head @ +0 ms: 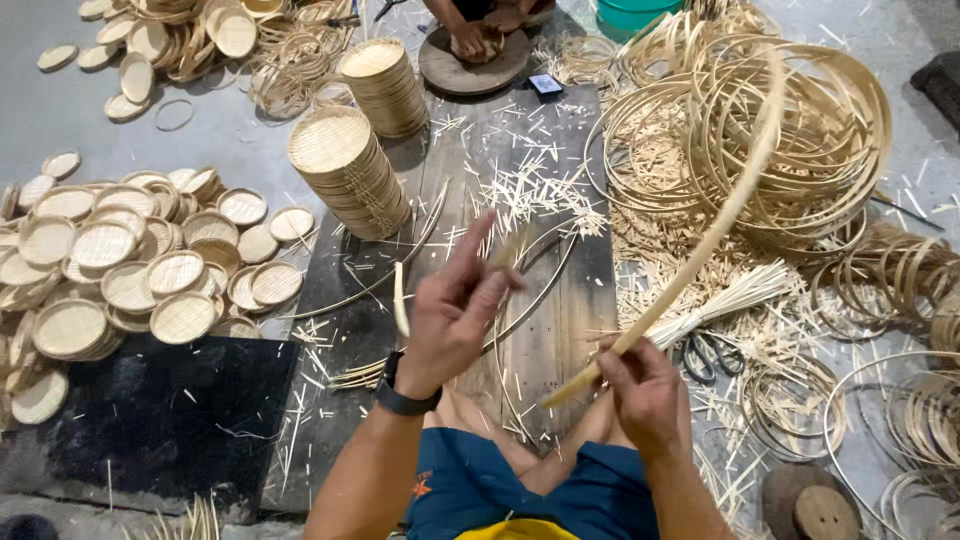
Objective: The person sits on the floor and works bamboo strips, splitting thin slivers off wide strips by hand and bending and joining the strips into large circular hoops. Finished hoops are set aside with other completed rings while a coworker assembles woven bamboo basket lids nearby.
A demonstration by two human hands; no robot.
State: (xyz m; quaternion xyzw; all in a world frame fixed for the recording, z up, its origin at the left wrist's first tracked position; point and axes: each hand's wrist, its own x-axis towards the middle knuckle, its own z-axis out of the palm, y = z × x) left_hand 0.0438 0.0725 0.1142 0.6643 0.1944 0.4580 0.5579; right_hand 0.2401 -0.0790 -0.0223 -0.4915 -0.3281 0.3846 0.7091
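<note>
My right hand pinches the lower end of a long flat bamboo strip that curves up and to the right over a heap of hoops. My left hand, with a dark watch at the wrist, is raised above the dark wooden board. Its fingers grip a short pale bamboo piece, and a blurred sliver shows at the fingertips. I sit cross-legged in blue shorts, knees below both hands.
Two stacks of woven round trays stand on the board's far left. Loose woven discs cover the left floor. Bamboo hoops pile at right, with scissors and a splint bundle. Another person's hands work at the top.
</note>
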